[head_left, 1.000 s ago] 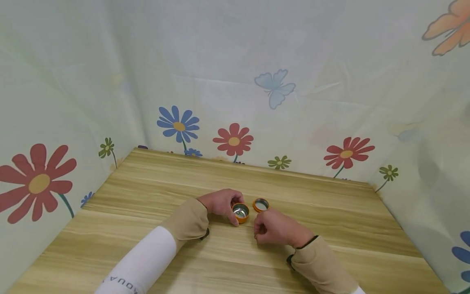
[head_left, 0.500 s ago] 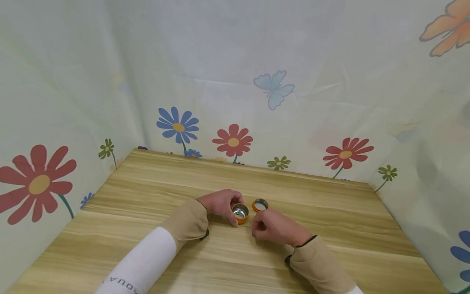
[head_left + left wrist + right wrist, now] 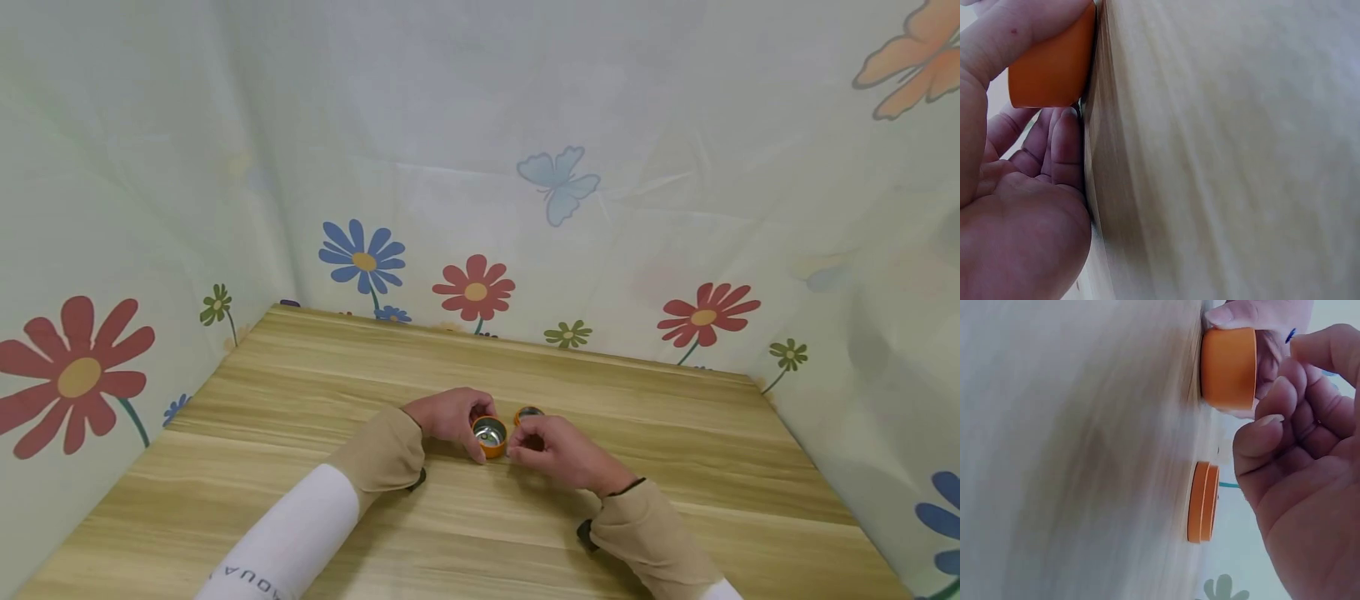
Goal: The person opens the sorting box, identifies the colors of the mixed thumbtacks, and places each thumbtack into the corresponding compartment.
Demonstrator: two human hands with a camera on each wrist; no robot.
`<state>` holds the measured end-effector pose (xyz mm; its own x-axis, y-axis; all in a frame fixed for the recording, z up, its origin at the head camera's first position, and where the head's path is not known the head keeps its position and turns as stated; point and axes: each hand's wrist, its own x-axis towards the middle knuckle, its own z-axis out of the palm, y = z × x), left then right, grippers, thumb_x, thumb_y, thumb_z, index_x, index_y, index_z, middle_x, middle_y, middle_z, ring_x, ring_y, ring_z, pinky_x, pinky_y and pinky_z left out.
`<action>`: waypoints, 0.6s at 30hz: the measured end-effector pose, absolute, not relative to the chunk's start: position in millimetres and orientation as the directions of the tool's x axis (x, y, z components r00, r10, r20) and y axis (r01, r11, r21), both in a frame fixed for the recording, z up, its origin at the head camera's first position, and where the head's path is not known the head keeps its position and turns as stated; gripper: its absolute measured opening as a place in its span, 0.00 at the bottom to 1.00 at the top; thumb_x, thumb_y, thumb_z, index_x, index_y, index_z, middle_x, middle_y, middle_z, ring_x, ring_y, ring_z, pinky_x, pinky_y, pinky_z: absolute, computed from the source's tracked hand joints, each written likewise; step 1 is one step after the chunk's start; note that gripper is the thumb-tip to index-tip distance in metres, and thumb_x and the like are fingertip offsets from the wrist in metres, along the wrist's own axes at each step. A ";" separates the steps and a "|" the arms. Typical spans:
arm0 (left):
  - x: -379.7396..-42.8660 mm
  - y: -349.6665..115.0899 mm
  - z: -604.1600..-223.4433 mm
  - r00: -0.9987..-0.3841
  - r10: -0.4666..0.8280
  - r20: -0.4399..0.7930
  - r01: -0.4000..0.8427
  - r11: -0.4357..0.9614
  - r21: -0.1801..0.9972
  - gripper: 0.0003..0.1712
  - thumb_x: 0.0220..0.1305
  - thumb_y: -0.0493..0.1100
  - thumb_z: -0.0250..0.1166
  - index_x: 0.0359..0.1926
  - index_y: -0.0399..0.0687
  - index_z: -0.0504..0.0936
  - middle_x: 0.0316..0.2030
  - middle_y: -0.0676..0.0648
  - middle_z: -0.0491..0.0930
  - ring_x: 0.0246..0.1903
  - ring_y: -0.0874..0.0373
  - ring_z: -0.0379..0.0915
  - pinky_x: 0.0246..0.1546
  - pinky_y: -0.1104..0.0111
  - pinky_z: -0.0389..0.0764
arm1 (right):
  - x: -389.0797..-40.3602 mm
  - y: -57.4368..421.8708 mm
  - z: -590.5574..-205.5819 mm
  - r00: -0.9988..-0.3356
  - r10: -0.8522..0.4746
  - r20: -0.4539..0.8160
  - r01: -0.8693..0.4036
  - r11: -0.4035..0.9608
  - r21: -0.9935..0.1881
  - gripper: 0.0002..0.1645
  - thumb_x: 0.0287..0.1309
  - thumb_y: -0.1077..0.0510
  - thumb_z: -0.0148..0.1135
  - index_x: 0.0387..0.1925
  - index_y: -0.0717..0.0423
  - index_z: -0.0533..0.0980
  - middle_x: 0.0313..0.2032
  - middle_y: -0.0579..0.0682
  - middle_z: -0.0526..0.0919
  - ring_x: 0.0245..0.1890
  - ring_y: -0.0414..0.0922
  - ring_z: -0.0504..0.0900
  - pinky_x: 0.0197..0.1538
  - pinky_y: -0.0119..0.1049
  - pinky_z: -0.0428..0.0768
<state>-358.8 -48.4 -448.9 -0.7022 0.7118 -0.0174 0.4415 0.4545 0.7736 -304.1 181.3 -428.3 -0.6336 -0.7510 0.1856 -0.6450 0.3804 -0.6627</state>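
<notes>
My left hand (image 3: 448, 415) holds a small round orange tin (image 3: 492, 452) upright on the table, thumb on the near side and fingers behind. The tin's silvery inside faces up; a small dark spot shows at its bottom, too small to name. Close to the tin's right, my right hand (image 3: 561, 452) hovers with thumb and forefinger together. At their tips in the right wrist view is a small dark blue piece (image 3: 1290, 335), its kind too small to tell. An orange lid (image 3: 1200, 503) lies hollow side up on the table, partly hidden behind the right hand in the head view.
A wood-grained table (image 3: 420, 533) carries all of this. Pale cloth walls (image 3: 442, 100) printed with flowers and butterflies rise along its back and both sides. A small dark purple thing (image 3: 289, 303) shows at the back left corner.
My right hand has moved slightly left and away from me, closer to the tin, and now covers more of the lid. The left hand and the tin stay nearly where they were.
</notes>
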 end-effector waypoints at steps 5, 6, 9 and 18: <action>-359.5 -49.1 -450.1 -0.697 0.717 -0.011 0.456 0.455 0.765 0.28 0.34 0.38 0.81 0.38 0.48 0.75 0.34 0.52 0.78 0.34 0.58 0.74 0.36 0.71 0.75 | -292.9 173.5 -414.7 -0.651 -0.736 0.187 -0.570 0.312 -0.760 0.03 0.64 0.66 0.56 0.34 0.62 0.75 0.32 0.53 0.75 0.30 0.42 0.72 0.32 0.32 0.73; -359.4 -48.9 -450.0 -0.696 0.718 -0.012 0.457 0.456 0.764 0.28 0.34 0.38 0.81 0.38 0.48 0.75 0.34 0.52 0.78 0.34 0.58 0.74 0.36 0.71 0.75 | -291.1 172.4 -412.1 -0.657 -0.731 0.184 -0.551 0.300 -0.779 0.04 0.65 0.67 0.55 0.34 0.63 0.75 0.33 0.54 0.75 0.30 0.42 0.71 0.32 0.32 0.73; -359.2 -49.0 -449.9 -0.698 0.716 -0.019 0.452 0.460 0.764 0.29 0.34 0.39 0.81 0.39 0.47 0.75 0.34 0.52 0.78 0.34 0.58 0.74 0.36 0.71 0.75 | -291.0 170.9 -411.0 -0.676 -0.717 0.172 -0.496 0.269 -0.826 0.05 0.67 0.66 0.52 0.36 0.64 0.74 0.34 0.56 0.74 0.31 0.44 0.71 0.33 0.34 0.72; -359.9 -49.2 -450.4 -0.709 0.705 -0.032 0.439 0.476 0.762 0.29 0.34 0.39 0.81 0.40 0.47 0.75 0.35 0.51 0.78 0.35 0.57 0.74 0.37 0.71 0.75 | -305.4 170.8 -431.5 -0.666 -0.723 0.185 -0.367 0.101 -0.925 0.10 0.70 0.57 0.50 0.38 0.60 0.73 0.28 0.56 0.70 0.29 0.53 0.68 0.33 0.47 0.71</action>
